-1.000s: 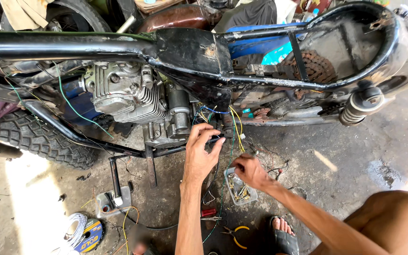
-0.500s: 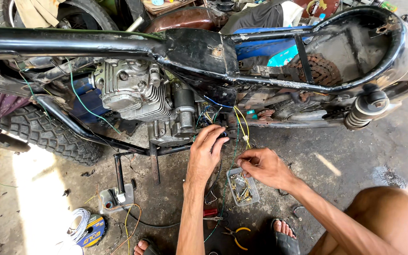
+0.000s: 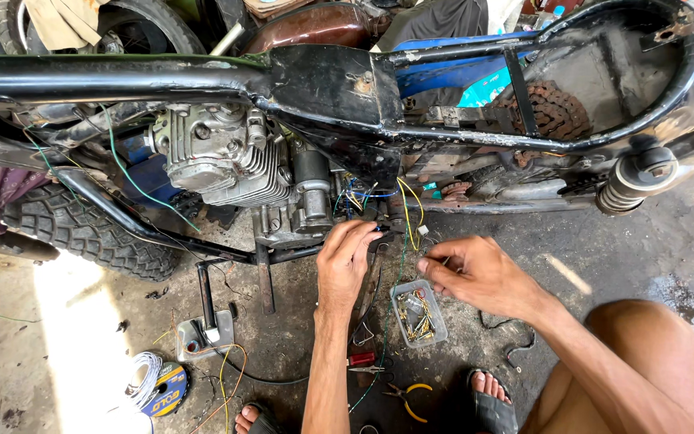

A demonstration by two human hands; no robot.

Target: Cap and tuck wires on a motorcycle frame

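Bare arms, bare knee — dark sandals (image 3: 491, 410).

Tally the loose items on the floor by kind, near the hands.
Small parts tray: 1
Pliers, yellow handles: 1
Wire spool: 1
Sandals: 2, one partly cut off
Total: 5

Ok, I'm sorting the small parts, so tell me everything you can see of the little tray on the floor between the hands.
The tray is a small, clear, rectangular plastic dish with rounded corners, lying flat on the stained concrete floor below the motorcycle frame. It holds a tangle of small yellow and brass-coloured wire pieces and connectors. It sits between the left hand and the right hand; neither hand touches it. A green wire hangs down beside its left edge.
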